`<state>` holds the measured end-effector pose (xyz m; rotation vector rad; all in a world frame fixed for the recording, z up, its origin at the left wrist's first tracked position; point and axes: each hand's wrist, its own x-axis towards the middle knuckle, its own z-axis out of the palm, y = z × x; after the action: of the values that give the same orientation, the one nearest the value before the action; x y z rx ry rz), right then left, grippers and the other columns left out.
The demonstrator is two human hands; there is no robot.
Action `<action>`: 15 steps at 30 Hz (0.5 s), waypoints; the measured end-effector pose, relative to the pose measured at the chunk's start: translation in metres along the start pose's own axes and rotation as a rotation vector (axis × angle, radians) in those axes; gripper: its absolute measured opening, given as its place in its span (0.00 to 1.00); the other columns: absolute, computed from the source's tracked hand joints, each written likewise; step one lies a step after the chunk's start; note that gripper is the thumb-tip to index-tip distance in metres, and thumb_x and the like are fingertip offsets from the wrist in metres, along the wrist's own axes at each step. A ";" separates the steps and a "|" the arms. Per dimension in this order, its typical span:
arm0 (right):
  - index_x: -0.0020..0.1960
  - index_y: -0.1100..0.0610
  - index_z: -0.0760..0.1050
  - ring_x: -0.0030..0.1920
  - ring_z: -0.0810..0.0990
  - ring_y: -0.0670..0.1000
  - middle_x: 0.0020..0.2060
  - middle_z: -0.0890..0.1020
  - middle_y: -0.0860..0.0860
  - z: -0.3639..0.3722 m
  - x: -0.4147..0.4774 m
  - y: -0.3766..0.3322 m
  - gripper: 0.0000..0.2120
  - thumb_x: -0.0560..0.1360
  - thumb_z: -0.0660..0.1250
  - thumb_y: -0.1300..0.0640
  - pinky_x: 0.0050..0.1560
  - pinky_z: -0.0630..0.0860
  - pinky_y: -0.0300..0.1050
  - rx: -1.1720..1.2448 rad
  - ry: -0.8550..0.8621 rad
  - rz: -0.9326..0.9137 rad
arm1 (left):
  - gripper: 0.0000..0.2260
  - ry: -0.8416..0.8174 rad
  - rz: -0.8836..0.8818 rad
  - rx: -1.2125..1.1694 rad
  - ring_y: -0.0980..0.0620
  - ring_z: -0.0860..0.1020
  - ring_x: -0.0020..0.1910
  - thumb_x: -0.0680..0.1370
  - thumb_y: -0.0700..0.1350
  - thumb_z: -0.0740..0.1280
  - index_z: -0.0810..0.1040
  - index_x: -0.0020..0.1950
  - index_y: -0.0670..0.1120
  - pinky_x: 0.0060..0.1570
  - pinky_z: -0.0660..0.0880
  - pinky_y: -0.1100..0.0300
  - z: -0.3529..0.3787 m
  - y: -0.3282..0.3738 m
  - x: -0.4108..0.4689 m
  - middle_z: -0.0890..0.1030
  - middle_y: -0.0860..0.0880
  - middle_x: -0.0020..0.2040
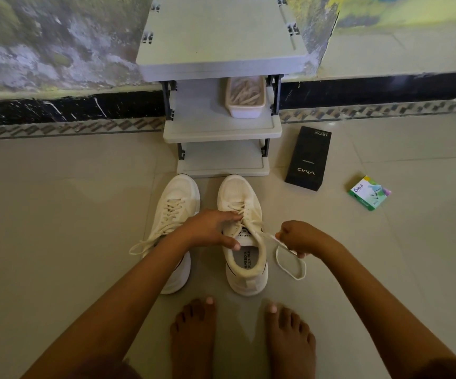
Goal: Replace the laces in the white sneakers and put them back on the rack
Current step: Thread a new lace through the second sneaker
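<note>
Two white sneakers stand side by side on the floor in front of the grey rack (222, 129). The left sneaker (176, 212) is laced, with a loose lace end trailing to its left. My left hand (210, 228) rests on the right sneaker (244, 242), fingers on its laces and thumb at the tongue. My right hand (296, 236) pinches the right sneaker's cream lace (289, 265), pulled out to the right, with a loop lying on the floor.
A pale tub (246, 98) of cream laces sits on the rack's middle shelf. A black phone box (307, 158) and a small green box (369, 192) lie on the tiles at the right. My bare feet (242, 335) stand just behind the sneakers. A wall runs behind the rack.
</note>
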<state>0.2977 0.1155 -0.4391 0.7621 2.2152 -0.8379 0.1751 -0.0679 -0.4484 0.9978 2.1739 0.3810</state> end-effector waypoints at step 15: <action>0.47 0.58 0.77 0.49 0.77 0.52 0.45 0.79 0.51 0.015 0.009 -0.019 0.05 0.75 0.64 0.57 0.49 0.73 0.43 0.165 0.362 -0.319 | 0.36 0.008 0.058 -0.050 0.51 0.62 0.73 0.70 0.54 0.74 0.63 0.74 0.51 0.71 0.61 0.52 -0.005 0.005 -0.011 0.64 0.52 0.74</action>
<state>0.2845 0.0952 -0.4483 0.6883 2.6624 -1.1215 0.1797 -0.0729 -0.4367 1.0350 2.1356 0.4647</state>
